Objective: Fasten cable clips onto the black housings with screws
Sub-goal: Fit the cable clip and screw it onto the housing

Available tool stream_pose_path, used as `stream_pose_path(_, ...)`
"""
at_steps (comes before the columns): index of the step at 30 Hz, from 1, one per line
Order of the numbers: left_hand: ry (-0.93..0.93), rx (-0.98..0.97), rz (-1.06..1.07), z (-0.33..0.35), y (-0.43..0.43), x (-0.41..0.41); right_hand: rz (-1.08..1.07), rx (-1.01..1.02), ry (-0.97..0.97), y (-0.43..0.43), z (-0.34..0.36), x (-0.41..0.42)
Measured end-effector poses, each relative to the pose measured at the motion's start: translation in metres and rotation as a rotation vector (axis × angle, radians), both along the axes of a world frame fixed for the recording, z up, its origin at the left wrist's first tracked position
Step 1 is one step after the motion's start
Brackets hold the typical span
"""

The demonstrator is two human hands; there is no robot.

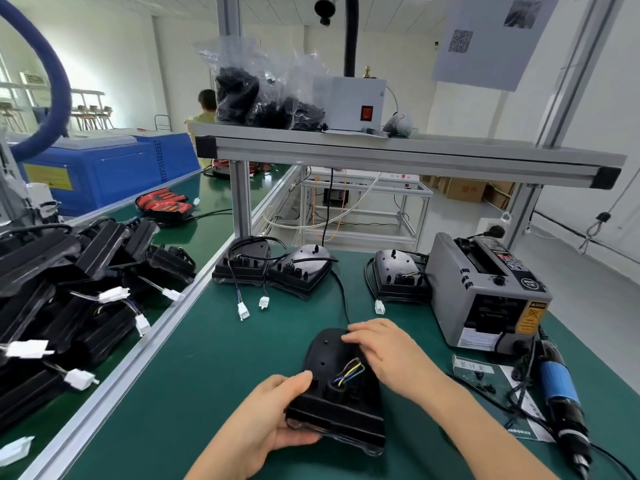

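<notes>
Head view: black housing [329, 362] lies on the green surface [207, 375], centred near the near edge, narrow end pointing away. Coloured wires [349, 372] come out of a port on top. Left grip [273, 420] grasps the near-left corner: thumb on top, fingers wrapped under, forearm in from the near edge. Right grip [384, 351] lies palm-down over the far-right side, fingers bent across the top, tips at the narrow end; can't tell if it pinches anything. Three more housings [301, 271] sit in a row along the far edge, white connectors trailing toward the middle. Grey tape dispenser [485, 296] at the right edge. Electric screwdriver [561, 393] lies at the near-right corner. Pile of housings [69, 271] on the neighbouring surface, left.
</notes>
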State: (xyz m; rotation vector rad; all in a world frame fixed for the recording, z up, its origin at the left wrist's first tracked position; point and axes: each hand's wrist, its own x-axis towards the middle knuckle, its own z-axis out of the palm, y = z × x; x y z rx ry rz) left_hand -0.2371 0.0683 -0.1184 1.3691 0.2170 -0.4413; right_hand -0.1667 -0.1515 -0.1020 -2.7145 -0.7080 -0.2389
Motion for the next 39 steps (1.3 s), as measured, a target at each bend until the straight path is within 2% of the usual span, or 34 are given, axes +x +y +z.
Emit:
stream_pose_path(5,0.016,-0.040,0.059,-0.004,-0.003,-0.002,-0.016,-0.064,0.016,-0.013,0.001,-0.007)
stream_pose_path(9,-0.022,0.059,0.038,-0.002,-0.009,0.003,-0.204,0.055,-0.044,-0.019,0.003,-0.024)
stream_pose_path(14,-0.095,0.362,-0.226,0.002,-0.009,0.011,-0.326,0.230,-0.046,-0.013,-0.006,-0.042)
stream_pose_path(19,-0.193,0.779,-0.409,0.008,-0.007,0.027,-0.377,0.142,0.023,-0.011,-0.020,-0.049)
stream_pose_path(24,-0.119,0.943,-0.590,0.021,-0.001,0.053,-0.497,0.066,0.049,-0.013,-0.024,-0.028)
stream_pose_path(27,-0.308,1.179,-0.435,0.020,-0.008,0.086,-0.479,0.075,0.103,-0.018,-0.023,-0.007)
stream_pose_path(29,-0.468,1.360,-0.275,0.017,-0.020,0.113,-0.445,0.204,0.085,-0.018,-0.018,0.001)
stream_pose_path(32,-0.629,1.508,-0.109,0.009,-0.031,0.151,-0.384,0.350,-0.010,-0.012,-0.008,0.002)
stream_pose_path(34,-0.643,1.608,-0.050,0.005,-0.029,0.177,-0.349,0.361,-0.036,-0.008,-0.003,0.001)
stream_pose_path(36,-0.564,1.656,-0.024,0.001,-0.022,0.201,-0.327,0.358,-0.047,-0.006,-0.001,0.000)
stream_pose_path(39,-0.443,1.552,-0.019,-0.007,-0.016,0.227,-0.341,0.389,-0.039,-0.007,0.000,0.003)
